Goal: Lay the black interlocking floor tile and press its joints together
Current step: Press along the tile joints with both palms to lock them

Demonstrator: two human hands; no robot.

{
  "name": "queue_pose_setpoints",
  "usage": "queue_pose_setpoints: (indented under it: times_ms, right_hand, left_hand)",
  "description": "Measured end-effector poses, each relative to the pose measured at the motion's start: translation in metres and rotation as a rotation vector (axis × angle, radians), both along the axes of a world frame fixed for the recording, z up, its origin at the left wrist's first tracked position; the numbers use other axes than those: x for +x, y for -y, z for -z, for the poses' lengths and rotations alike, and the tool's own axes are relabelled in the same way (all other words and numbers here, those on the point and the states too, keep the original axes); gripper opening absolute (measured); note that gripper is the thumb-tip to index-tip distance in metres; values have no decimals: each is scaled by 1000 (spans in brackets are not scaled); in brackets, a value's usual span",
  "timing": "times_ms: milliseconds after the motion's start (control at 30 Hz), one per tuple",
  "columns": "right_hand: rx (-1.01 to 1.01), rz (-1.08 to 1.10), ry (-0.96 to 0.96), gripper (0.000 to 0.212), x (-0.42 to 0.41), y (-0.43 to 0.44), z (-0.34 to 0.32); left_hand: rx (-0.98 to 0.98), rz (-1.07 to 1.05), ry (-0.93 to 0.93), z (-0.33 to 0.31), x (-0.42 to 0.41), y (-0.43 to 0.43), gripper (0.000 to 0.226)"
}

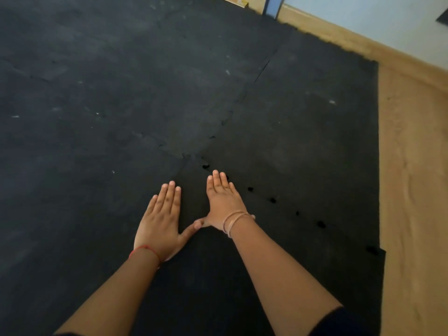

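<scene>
A black interlocking floor tile (242, 275) lies flat in the near middle, beneath both my arms. My left hand (161, 221) rests palm down with fingers together on its left joint, where it meets the neighbouring tile (84, 190). My right hand (223, 200) presses flat near the tile's far corner, on the toothed seam to the right-hand tile (303, 141). My thumbs almost touch. Small dark gaps (272, 200) show along that right seam, running toward the near right. Neither hand holds anything.
Black tiles cover the floor to the left and ahead, with a long seam (254, 81) running away from me. Bare wooden floor (412, 190) lies along the right. A pale wall (388, 25) with a skirting board and a metal post (272, 6) stand at the far right.
</scene>
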State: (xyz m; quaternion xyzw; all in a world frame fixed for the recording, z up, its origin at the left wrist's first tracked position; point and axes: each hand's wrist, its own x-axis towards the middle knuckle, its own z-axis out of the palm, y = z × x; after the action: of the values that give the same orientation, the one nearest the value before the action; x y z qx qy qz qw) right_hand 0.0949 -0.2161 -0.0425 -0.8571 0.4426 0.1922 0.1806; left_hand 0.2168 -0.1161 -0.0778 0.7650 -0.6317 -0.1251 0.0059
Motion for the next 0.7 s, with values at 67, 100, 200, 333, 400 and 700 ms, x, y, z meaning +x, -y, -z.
queue_pose_setpoints:
  times_ms: [67,100,200,333,400,700]
  right_hand:
    - [-35,15,-9,120,-1,-2,-3]
    - [-71,39,-21,123,-3,-5,-4]
    - [-169,155,-49,133,-17,-17,-3]
    - [-151,180,-41,122,-27,-30,2]
    - [-144,180,-64,121,-22,-25,3]
    - [-108,197,-78,123,-16,-17,8]
  left_hand:
    - [-23,9,10,1,0,1,97]
    - [-31,15,15,1,-1,0,97]
    - [-45,17,6,1,-8,-11,102]
    - [-54,-18,-28,2,-17,-22,106]
    - [-69,-31,-39,5,-16,-21,99]
    - [-1,-55,-30,4,-14,-16,92]
